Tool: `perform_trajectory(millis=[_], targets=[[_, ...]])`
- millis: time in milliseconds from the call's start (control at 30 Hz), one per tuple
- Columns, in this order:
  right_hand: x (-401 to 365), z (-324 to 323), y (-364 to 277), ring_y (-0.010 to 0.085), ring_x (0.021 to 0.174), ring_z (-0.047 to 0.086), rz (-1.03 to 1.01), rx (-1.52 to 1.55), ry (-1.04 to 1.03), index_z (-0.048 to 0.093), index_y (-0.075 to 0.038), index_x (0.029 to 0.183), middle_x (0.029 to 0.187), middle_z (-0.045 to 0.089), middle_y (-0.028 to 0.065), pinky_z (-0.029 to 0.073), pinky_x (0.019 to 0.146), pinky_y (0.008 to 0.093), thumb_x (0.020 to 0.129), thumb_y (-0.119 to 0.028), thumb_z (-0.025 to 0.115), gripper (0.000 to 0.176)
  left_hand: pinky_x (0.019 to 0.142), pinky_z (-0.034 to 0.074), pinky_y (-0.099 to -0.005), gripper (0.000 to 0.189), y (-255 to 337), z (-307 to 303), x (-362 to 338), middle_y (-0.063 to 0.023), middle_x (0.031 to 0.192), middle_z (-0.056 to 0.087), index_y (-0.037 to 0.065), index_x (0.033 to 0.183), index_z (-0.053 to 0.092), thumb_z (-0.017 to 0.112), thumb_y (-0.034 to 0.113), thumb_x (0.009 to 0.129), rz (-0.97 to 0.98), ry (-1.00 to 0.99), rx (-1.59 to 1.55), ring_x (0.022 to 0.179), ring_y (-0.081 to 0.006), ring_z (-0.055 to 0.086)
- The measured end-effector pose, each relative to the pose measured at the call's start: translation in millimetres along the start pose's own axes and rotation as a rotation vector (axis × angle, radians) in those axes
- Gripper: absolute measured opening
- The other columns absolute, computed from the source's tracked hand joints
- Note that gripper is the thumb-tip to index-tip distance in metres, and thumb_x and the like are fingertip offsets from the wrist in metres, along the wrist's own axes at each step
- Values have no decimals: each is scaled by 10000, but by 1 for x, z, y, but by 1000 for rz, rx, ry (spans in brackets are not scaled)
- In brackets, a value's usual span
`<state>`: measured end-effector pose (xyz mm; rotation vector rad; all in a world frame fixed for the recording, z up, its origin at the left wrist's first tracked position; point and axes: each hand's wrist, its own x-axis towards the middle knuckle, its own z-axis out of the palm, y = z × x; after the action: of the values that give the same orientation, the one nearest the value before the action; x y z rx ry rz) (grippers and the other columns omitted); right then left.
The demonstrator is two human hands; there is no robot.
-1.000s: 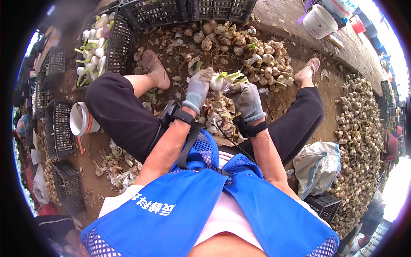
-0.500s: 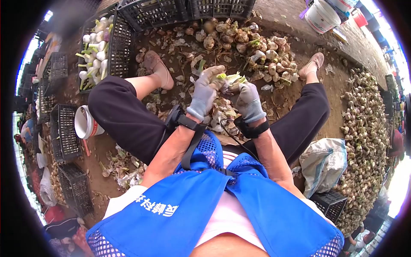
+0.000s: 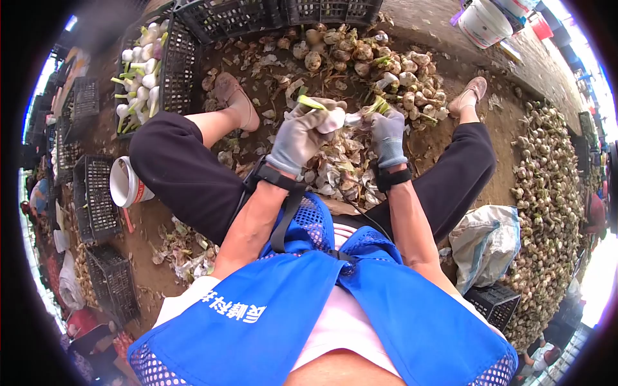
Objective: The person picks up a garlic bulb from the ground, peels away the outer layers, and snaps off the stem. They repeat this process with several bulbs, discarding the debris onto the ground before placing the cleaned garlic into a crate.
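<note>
My left hand (image 3: pixel 301 134), in a grey glove, is closed round a white garlic bulb (image 3: pixel 331 121) whose green stem points up and to the left. Just to its right, my right hand (image 3: pixel 388 132), gloved too, grips peeled garlic leaves (image 3: pixel 376 108) with some green in them. A pale strip of skin lies between the two hands. Below them, between my legs, is a heap of loose garlic skins (image 3: pixel 338 164). Unpeeled garlic bulbs (image 3: pixel 360 53) are piled on the ground beyond my hands.
A black crate (image 3: pixel 180 74) with white garlic stands at the upper left. A white bucket (image 3: pixel 125 183) sits by my left knee. At the right are a white sack (image 3: pixel 486 241) and a long garlic heap (image 3: pixel 547 193). Another bucket (image 3: pixel 483 26) stands at the upper right.
My hands have moved apart. The white bulb now shows bare in my left hand, and the leaves have come away to the right in my right hand.
</note>
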<state>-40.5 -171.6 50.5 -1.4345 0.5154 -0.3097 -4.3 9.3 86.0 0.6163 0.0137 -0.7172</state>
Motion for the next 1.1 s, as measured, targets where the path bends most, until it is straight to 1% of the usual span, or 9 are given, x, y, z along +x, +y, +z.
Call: perform_trajectory(millis=[133, 167, 300, 367, 467, 700, 867, 1033, 1100], targets=[[-10, 5, -6, 101, 606, 577, 249, 43, -178, 617, 28, 902, 775, 626, 59, 467, 534, 218, 812, 28, 491, 155, 714, 511, -395, 245, 2, -2, 4, -184, 1025, 570, -2, 1065, 524, 490, 153, 878, -30, -17, -119, 902, -263, 580], [-15, 7, -6, 119, 691, 597, 262, 9, -235, 608, 36, 957, 839, 637, 77, 485, 613, 229, 810, 23, 493, 187, 722, 508, -407, 248, 1, -2, 5, -180, 1012, 573, 0, 1060, 523, 486, 173, 886, -67, -6, -168, 899, -268, 579], [-21, 10, -13, 141, 759, 588, -138, -245, -205, 563, 44, 1067, 901, 633, 84, 478, 674, 235, 819, -40, 543, 264, 681, 520, -322, 212, -3, -20, 15, -121, 934, 603, 4, 1028, 532, 527, 154, 879, 83, 2, 12, 791, -194, 599], [-31, 13, -47, 90, 690, 571, 285, 103, -182, 587, -3, 1029, 865, 635, 53, 473, 572, 207, 835, -165, 595, 252, 660, 512, -268, 197, -7, -13, 14, -102, 910, 615, 8, 1014, 544, 550, 139, 868, 170, 88, 84, 764, -151, 598], [-35, 23, -42, 64, 601, 535, 324, 292, -292, 589, -26, 980, 772, 605, 12, 448, 499, 196, 842, -226, 596, 243, 674, 478, -249, 217, -9, -1, 13, -72, 937, 592, -12, 1025, 537, 493, 164, 905, 263, 42, 388, 744, -123, 571], [-35, 30, -38, 64, 571, 525, 329, 207, -307, 574, -2, 950, 749, 596, 25, 442, 497, 189, 830, -213, 613, 246, 724, 471, -223, 212, -5, 1, 8, -44, 985, 593, 26, 1062, 564, 457, 140, 919, 255, 60, 646, 828, -94, 568], [-33, 26, -24, 126, 653, 593, 370, 394, -333, 558, 33, 998, 818, 619, 77, 509, 571, 247, 846, -147, 573, 236, 701, 461, -217, 207, -7, -3, 11, -39, 943, 603, 0, 1057, 569, 467, 84, 898, 239, 89, 559, 794, -83, 551], [-35, 24, -30, 174, 749, 621, 413, 486, -354, 537, 40, 1069, 936, 617, 123, 523, 647, 277, 836, -94, 565, 271, 703, 457, -209, 221, -14, 0, 18, -32, 903, 585, 8, 1048, 554, 493, 166, 906, 297, 182, 485, 772, -76, 544], [-37, 29, -38, 190, 759, 624, 223, 55, -225, 538, 37, 1076, 950, 618, 128, 502, 673, 251, 827, -77, 564, 275, 695, 447, -207, 188, -19, -9, 22, -27, 890, 577, 12, 1009, 552, 527, 156, 890, 327, 164, 498, 762, -71, 532]])
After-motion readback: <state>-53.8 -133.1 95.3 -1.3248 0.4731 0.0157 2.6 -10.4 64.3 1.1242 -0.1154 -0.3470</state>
